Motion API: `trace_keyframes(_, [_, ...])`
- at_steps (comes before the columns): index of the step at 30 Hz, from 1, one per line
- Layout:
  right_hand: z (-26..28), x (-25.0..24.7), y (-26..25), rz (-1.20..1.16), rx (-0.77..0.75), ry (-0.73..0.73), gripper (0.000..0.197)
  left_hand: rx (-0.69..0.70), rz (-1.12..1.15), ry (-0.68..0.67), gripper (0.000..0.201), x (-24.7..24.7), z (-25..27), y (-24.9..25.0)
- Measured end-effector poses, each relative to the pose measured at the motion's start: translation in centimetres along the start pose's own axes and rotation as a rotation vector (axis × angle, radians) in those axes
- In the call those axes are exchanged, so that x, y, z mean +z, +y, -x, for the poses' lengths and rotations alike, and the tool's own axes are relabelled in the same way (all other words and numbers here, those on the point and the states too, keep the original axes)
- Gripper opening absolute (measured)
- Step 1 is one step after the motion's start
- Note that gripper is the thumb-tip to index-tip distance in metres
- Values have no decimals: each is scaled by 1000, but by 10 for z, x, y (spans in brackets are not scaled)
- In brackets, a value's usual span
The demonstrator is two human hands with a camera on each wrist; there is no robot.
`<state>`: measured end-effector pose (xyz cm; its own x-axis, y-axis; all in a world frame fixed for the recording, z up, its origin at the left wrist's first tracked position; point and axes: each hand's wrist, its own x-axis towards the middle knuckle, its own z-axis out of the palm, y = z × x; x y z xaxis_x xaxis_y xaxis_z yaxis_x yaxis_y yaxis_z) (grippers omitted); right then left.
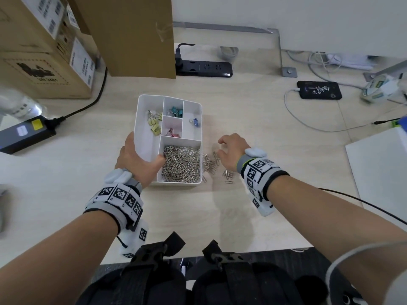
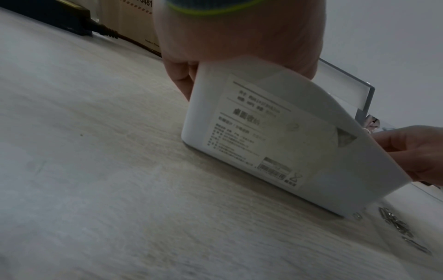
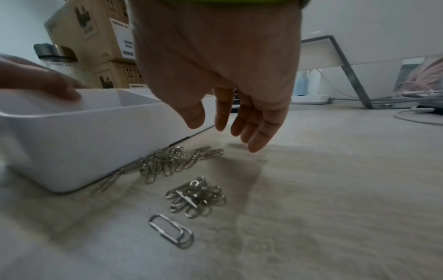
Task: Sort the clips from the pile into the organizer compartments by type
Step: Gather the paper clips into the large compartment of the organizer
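A white organizer (image 1: 141, 111) stands mid-table, tipped up on its left side in the left wrist view (image 2: 251, 132). My left hand (image 1: 134, 157) grips its near-left wall, thumb inside by the silver paper clips (image 1: 181, 165) that fill the front compartment. Other compartments hold yellow clips (image 1: 154, 123), teal binder clips (image 1: 175, 111), pink clips (image 1: 173, 133) and one blue binder clip (image 1: 196, 122). Loose silver paper clips (image 1: 210, 162) (image 3: 179, 161) lie on the table right of the organizer (image 3: 72, 136). My right hand (image 1: 230, 150) (image 3: 230, 121) hovers over them, fingers relaxed, holding nothing.
Cardboard boxes (image 1: 44, 45) stand at the back left, a black power strip (image 1: 203, 68) behind the organizer. A power adapter (image 1: 24, 133) lies left, a phone (image 1: 319, 90) with cable back right, a white sheet (image 1: 378, 168) at the right edge.
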<state>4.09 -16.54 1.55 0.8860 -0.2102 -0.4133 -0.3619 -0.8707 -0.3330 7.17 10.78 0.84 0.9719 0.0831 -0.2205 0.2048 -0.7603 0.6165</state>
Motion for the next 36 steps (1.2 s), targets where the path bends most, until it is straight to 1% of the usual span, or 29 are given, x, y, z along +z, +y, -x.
trace_keyframes(3, [-3, 7, -3, 34, -29, -5, 41, 3, 10, 21, 91, -5, -1, -3])
trace_keyframes(6, [-3, 11, -13, 80, -92, -45, 49, -5, 11, 20, 91, -9, -1, -6])
trace_keyframes(8, [-3, 17, -20, 138, -162, -61, 52, -5, 9, 16, 93, -11, -3, -8])
trace_keyframes(11, [1, 27, -25, 232, -290, -61, 50, 4, 1, 16, 93, -12, -4, -9])
trace_keyframes(15, [8, 35, -23, 271, -427, -33, 47, 26, 13, 20, 90, -13, -3, -9])
trace_keyframes(18, [13, 37, -22, 252, -455, -66, 45, 27, 16, 15, 91, -12, -4, -10])
trace_keyframes(22, [17, 36, -20, 249, -488, -106, 34, 21, 10, 20, 93, -12, -2, -9])
trace_keyframes(27, [25, 35, -8, 274, -586, -89, 44, -3, -8, -1, 94, -14, -2, -8])
trace_keyframes(30, [26, 34, -3, 292, -578, -110, 36, -3, -20, -6, 94, -13, -2, -9])
trace_keyframes(34, [24, 36, -8, 315, -503, -108, 28, -11, -22, -24, 93, -14, -3, -8])
trace_keyframes(36, [20, 34, -12, 343, -452, -132, 29, -9, -17, -25, 93, -15, -2, -7])
